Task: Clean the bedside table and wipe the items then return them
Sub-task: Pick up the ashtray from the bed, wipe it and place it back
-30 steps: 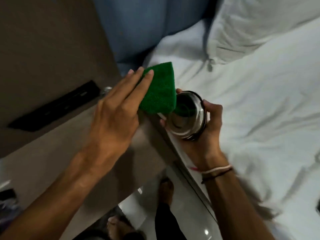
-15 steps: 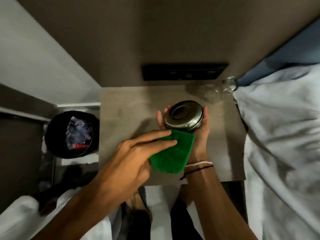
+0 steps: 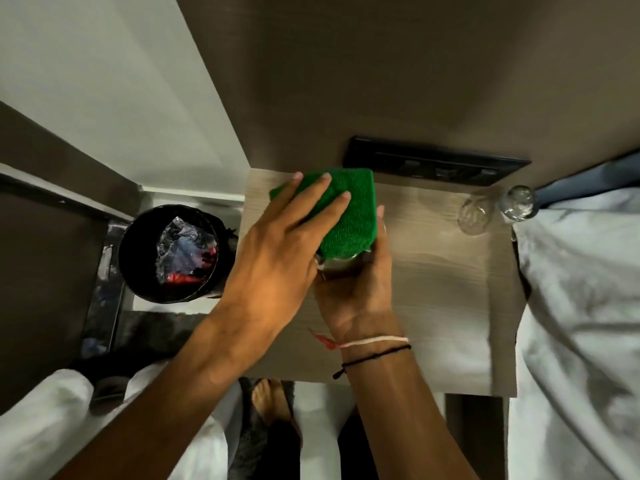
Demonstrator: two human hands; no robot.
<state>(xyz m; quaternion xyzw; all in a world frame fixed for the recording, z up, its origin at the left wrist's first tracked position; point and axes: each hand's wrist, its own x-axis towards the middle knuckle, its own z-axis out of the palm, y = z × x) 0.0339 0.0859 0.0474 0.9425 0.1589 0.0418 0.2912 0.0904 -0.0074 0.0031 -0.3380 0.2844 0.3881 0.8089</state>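
My right hand point(image 3: 356, 292) grips a round shiny metal container point(image 3: 341, 264) above the wooden bedside table point(image 3: 443, 306). Only the container's near rim shows. A folded green cloth point(image 3: 349, 209) lies over its top. My left hand point(image 3: 284, 247) presses flat on the cloth, fingers spread and pointing away from me. An upturned clear glass point(image 3: 475, 213) stands at the table's far right corner. Beside it, by the bed edge, a second clear glass point(image 3: 518, 203) is visible.
A black switch panel point(image 3: 436, 161) runs along the wall behind the table. A black waste bin point(image 3: 171, 252) with rubbish stands left of the table. White bedding point(image 3: 581, 306) borders the table's right side. My feet point(image 3: 270, 407) stand on the floor below.
My view swung from the bed to the table. My left hand carried the green cloth from the container's near side up over its top, and it now hides the lid.
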